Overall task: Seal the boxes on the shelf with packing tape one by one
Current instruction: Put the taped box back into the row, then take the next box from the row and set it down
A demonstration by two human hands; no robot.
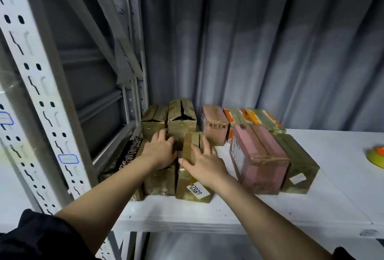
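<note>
Both hands are on the cluster of small brown cartons at the left end of the white shelf (pixel 270 207). The right hand (pixel 204 164) lies spread over the top of the brown box with the 7020 label (pixel 192 178), fingers fairly straight and draped over its far edge, thumb along its left side; it presses and steadies more than it clamps. The left hand (pixel 161 149) rests flat, fingers extended, on the neighbouring brown box (pixel 161 180) just left of that grip, fingertips reaching toward the open-flapped carton (pixel 181 120) behind.

To the right of the grip stands a pink taped box (pixel 257 160), with a brown box (pixel 299 168) touching its far side; further back sit a smaller pink box (pixel 214 123) and orange-and-white boxes (pixel 253 118). A roll of tape, yellow-green with an orange core (pixel 377 155), lies well to the right, partly out of view.

The labelled carton looks light and stiff-walled, but its surface is glossy with tape already wrapped around it, so likely slippery. Its top flaps probably give under pressure. Holding it by the two long sides, low down, seems safer than pinching the flaps.
</note>
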